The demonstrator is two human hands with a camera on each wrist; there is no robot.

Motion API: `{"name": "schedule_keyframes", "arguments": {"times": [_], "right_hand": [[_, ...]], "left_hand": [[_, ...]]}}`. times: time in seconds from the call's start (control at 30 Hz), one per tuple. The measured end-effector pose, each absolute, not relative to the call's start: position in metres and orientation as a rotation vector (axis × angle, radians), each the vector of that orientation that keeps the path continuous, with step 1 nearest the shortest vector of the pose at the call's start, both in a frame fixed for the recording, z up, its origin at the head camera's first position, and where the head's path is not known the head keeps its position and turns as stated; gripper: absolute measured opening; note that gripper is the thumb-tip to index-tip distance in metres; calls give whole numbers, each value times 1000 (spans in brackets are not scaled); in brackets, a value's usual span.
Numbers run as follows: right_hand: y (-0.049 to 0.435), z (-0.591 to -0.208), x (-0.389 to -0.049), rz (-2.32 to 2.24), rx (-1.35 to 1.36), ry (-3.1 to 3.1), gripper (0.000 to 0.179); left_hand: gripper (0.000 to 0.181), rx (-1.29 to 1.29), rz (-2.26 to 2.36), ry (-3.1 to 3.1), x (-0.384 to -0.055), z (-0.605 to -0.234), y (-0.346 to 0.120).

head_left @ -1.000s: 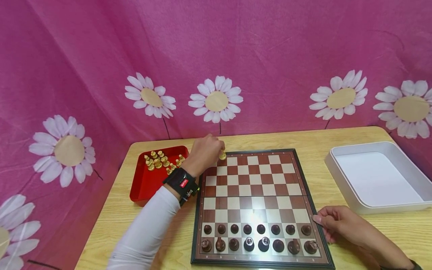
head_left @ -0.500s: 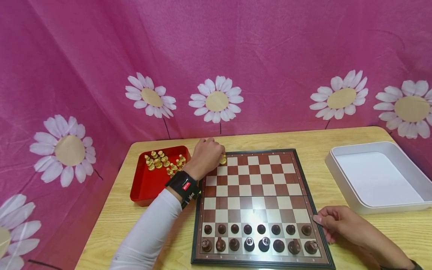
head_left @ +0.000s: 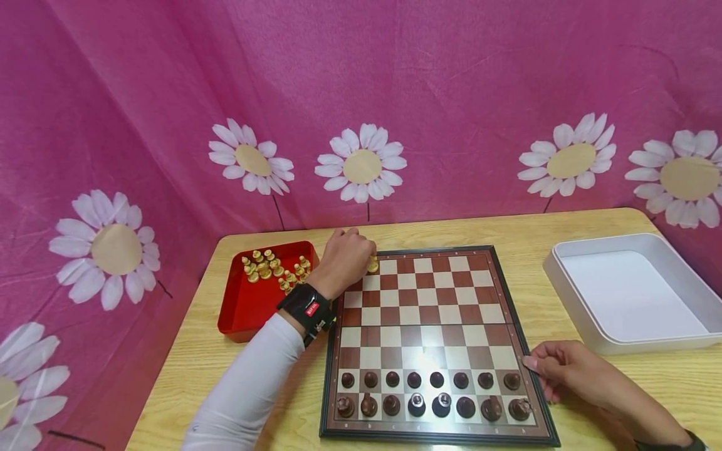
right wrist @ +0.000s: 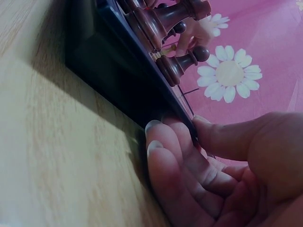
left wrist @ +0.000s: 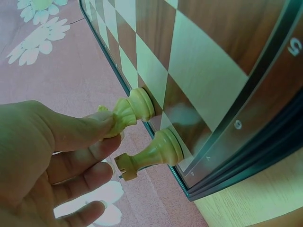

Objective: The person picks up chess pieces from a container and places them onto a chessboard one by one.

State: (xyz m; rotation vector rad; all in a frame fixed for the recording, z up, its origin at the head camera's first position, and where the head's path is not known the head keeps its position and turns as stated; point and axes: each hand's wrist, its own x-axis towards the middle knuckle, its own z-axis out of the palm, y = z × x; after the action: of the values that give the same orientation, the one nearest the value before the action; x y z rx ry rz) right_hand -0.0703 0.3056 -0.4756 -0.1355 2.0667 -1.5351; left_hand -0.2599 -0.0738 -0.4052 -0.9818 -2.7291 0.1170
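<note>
My left hand [head_left: 345, 262] reaches over the far left corner of the chessboard [head_left: 422, 297]. Between thumb and fingertips it pinches a gold knight [left wrist: 140, 105], whose head is mostly hidden; its base is at a square on the board's far row. Right beside it a gold rook [left wrist: 150, 153] stands on the corner square, hidden by my hand in the head view. My right hand [head_left: 581, 374] grips the board's right edge, thumb on top and curled fingers [right wrist: 164, 175] against the side.
Dark chess pieces [head_left: 416, 404] stand in two rows along the near side. Left of the board, a red tray [head_left: 242, 316] holds several gold pieces [head_left: 264, 269]. A white tray [head_left: 570, 294] sits at the right. Behind the table [head_left: 530, 235] hangs a pink flowered curtain [head_left: 462, 125].
My left hand has come slightly right and down, bringing the knight lower onto the far row. The right hand has kept its place at the board's edge.
</note>
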Motion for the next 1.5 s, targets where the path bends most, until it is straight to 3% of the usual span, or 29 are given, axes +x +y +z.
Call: {"name": "schedule_keyframes", "arguments": {"times": [0.63, 0.93, 1.5], "right_hand": [[303, -476, -72, -1549, -193, 2077, 26], [304, -475, -70, -1529, -158, 2084, 28], [303, -476, -71, -1521, -126, 2076, 30]], "left_hand": [[16, -931, 57, -2776, -257, -402, -76], [34, -883, 44, -2848, -254, -392, -83], [45, -610, -60, -3068, -270, -362, -140]]}}
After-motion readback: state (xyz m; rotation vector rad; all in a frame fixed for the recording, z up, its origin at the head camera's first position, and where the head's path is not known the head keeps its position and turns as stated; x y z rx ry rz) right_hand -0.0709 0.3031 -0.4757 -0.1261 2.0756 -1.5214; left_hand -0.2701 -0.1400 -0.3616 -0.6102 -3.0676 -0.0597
